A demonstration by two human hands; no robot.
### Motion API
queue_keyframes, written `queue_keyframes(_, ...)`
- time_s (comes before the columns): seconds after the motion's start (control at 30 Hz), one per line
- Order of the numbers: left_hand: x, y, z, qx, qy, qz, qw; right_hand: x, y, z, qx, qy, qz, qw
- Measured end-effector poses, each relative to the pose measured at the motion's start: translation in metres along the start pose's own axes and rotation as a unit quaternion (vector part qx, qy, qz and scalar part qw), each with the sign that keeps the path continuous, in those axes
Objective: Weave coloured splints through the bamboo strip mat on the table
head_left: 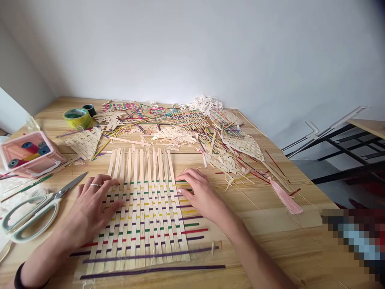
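A woven mat [147, 212] of pale flat strips crossed by thin green, yellow, purple and red strips lies in front of me. My left hand [92, 204] rests along its left edge, fingers bent and thumb spread apart on the weave. At the upper right edge is my right hand [200, 192], its fingertips touching the mat beside the topmost green and yellow strips. A gap shows between its thumb and forefinger. The loose upper ends of the pale strips [141, 160] fan out above the weave. Clear tape covers the bottom, near a purple strip [153, 271].
White-handled scissors [45, 212] lie left of my left hand. Behind them stands a pink box [45, 156] with thread spools. Tape rolls [77, 118], scrap strips [174, 134], a woven fan [243, 144] and a pink tassel [285, 196] are spread about the table.
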State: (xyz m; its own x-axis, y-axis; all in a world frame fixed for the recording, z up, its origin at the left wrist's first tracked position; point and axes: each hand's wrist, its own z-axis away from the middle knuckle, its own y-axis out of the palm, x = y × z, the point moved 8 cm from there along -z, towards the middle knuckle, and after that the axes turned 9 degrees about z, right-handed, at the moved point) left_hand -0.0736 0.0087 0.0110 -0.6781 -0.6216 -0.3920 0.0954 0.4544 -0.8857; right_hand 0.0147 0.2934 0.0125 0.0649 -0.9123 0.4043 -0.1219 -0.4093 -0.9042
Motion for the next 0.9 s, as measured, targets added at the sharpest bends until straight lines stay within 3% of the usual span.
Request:
queue_keyframes(0.17, -0.003, 0.001, -0.005, -0.001, -0.003, -0.006, 1.000, 0.002, -0.003, -0.001, -0.012, 0.001, 0.011, 1.000)
queue_keyframes(0.3, -0.004, 0.001, -0.005, -0.008, -0.012, 0.011, 1.000, 0.023, -0.003, -0.003, -0.022, -0.024, 0.016, 0.999)
queue_keyframes(0.57, -0.006, 0.001, -0.004, -0.025, -0.006, 0.011, 1.000, 0.077, 0.012, -0.028, 0.075, -0.071, 0.107, 0.989)
queue_keyframes(0.73, -0.007, 0.001, -0.004, -0.028, -0.005, 0.006, 1.000, 0.082, 0.015, -0.048, 0.132, -0.059, 0.132, 0.981)
queue_keyframes(0.9, -0.004, 0.003, -0.004, -0.021, -0.008, 0.019, 1.000, 0.076, 0.020, -0.055, 0.139, -0.036, 0.109, 0.984)
